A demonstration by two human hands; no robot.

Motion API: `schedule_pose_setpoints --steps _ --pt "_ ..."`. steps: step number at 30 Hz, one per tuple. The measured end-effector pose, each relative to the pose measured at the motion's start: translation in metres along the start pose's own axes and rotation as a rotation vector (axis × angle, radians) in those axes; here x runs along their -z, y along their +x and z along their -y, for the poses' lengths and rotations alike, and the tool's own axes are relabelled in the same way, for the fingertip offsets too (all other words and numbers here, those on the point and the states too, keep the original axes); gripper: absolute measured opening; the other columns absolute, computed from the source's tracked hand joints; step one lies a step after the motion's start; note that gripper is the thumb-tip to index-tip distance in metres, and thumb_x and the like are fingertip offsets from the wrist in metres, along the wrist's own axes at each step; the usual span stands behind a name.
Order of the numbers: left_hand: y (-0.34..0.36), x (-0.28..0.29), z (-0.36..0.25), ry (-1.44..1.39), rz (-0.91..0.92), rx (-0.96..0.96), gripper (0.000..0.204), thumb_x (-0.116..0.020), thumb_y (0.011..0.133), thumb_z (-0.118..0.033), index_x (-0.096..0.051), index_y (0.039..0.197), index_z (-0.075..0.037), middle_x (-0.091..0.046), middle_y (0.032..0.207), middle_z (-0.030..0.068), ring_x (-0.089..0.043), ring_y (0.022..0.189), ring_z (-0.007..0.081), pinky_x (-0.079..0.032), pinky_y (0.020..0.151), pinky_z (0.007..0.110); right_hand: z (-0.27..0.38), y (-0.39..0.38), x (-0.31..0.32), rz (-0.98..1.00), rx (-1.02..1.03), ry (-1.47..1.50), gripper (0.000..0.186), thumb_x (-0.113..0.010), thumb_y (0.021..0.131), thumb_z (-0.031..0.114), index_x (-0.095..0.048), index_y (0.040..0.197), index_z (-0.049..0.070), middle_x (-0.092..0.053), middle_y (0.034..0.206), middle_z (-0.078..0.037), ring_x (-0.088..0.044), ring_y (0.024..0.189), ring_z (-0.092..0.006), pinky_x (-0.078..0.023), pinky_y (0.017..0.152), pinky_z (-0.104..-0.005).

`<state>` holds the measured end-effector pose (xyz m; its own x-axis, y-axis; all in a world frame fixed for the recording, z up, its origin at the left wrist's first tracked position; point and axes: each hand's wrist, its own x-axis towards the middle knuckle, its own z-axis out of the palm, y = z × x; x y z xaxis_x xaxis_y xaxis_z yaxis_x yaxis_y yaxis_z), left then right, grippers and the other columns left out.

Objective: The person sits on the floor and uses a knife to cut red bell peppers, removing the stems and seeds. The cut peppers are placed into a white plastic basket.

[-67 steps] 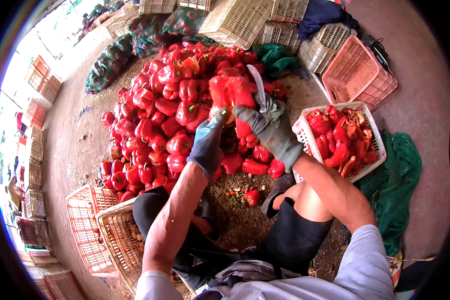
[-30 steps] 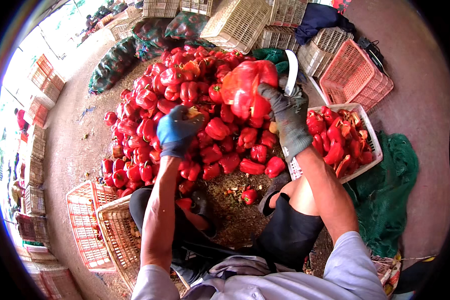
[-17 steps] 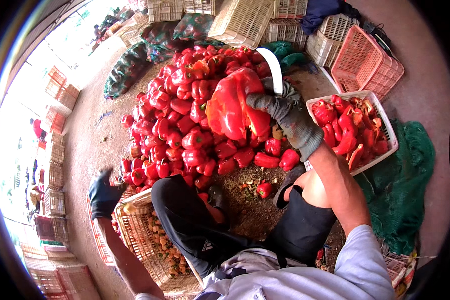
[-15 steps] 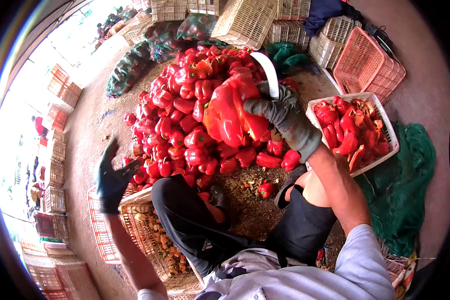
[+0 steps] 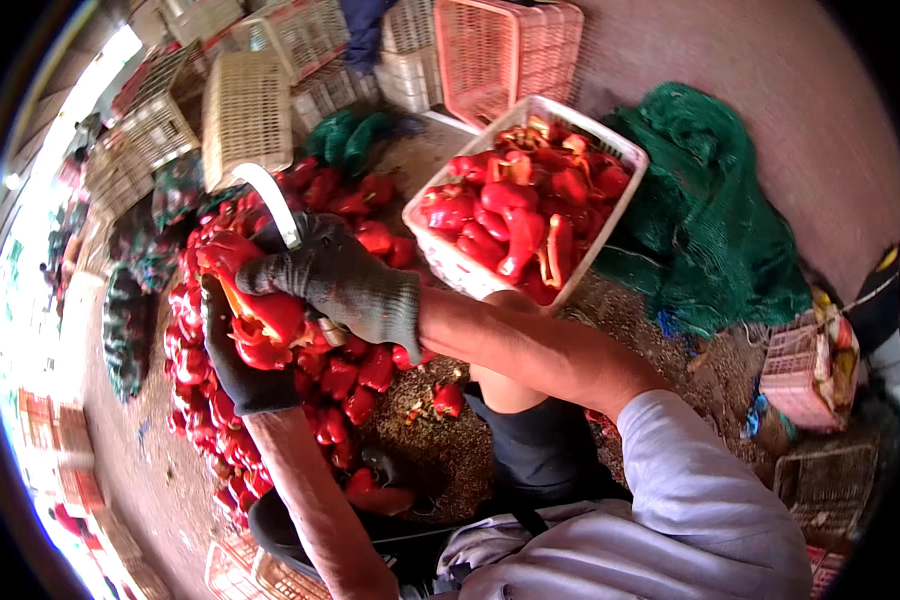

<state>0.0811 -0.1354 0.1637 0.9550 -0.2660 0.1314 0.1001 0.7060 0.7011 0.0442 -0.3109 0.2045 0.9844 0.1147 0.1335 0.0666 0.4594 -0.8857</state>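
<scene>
The left hand [image 5: 232, 355] has moved in, cupping the cut bell pepper [image 5: 278, 314] left of centre; the right hand [image 5: 335, 275] clamps it and a partly hidden curved knife [image 5: 270, 200]. Upper centre, a white crate [image 5: 442, 254] holds pepper pieces [image 5: 524, 228].

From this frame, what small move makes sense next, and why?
Probably bringing the cut-open red bell pepper over the white crate: the left hand supports it, the right hand grips it alongside a curved knife, and that crate holds similar cut pepper pieces.
</scene>
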Motion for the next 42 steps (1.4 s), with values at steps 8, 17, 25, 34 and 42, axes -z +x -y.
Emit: schedule_pose_setpoints --steps 8,17,25,34,42 --pt "0.105 0.015 0.133 -0.104 -0.200 0.192 0.025 -0.059 0.103 -0.034 -0.064 0.113 -0.011 -0.070 0.102 0.0047 -0.065 0.097 0.0236 -0.058 0.089 0.048 0.043 -0.008 0.147 -0.393 0.610 -0.433 0.028 -0.072 0.091 0.025 -0.070 0.107 0.003 -0.072 0.084 -0.006 -0.064 0.075 -0.0148 -0.052 0.068 -0.0353" --pt "0.196 -0.133 0.288 0.300 -0.059 0.550 0.032 -0.078 0.090 -0.040 -0.071 0.110 -0.016 -0.070 0.097 0.0007 -0.065 0.086 0.0203 -0.055 0.077 0.039 0.078 -0.037 0.351 -0.892 0.338 -1.277 0.045 -0.078 0.085 0.042 -0.072 0.110 0.005 -0.075 0.098 -0.020 -0.073 0.088 -0.0352 -0.057 0.079 -0.0420" --pt "0.127 0.046 0.237 0.551 -0.365 0.042 0.027 -0.069 0.094 -0.024 -0.074 0.115 -0.009 -0.074 0.102 0.0020 -0.069 0.085 0.0147 -0.052 0.073 0.029 -0.046 0.036 0.489 -0.695 -0.175 -1.899 0.039 -0.063 0.094 0.050 -0.075 0.105 0.014 -0.074 0.099 -0.019 -0.071 0.090 -0.0416 -0.055 0.077 -0.0533" --pt "-0.027 0.328 0.206 0.643 -0.817 0.031 0.036 -0.075 0.085 0.000 -0.068 0.120 0.003 -0.071 0.107 0.0059 -0.064 0.091 0.0152 -0.054 0.082 0.031 -0.054 0.060 0.526 -0.846 -0.138 -2.024 0.080 -0.056 0.086 0.076 -0.068 0.130 0.011 -0.070 0.121 -0.024 -0.067 0.111 -0.0454 -0.052 0.091 -0.0544" --pt "0.101 0.261 0.283 1.836 -0.249 0.568 0.117 -0.087 0.067 -0.052 -0.029 0.159 -0.007 -0.058 0.139 0.0292 -0.060 0.125 0.0452 -0.052 0.102 0.050 -0.046 0.055 0.549 -0.913 -0.201 -2.025 0.099 -0.035 0.088 0.088 -0.065 0.127 0.002 -0.067 0.115 -0.033 -0.065 0.103 -0.0519 -0.051 0.085 -0.0574"
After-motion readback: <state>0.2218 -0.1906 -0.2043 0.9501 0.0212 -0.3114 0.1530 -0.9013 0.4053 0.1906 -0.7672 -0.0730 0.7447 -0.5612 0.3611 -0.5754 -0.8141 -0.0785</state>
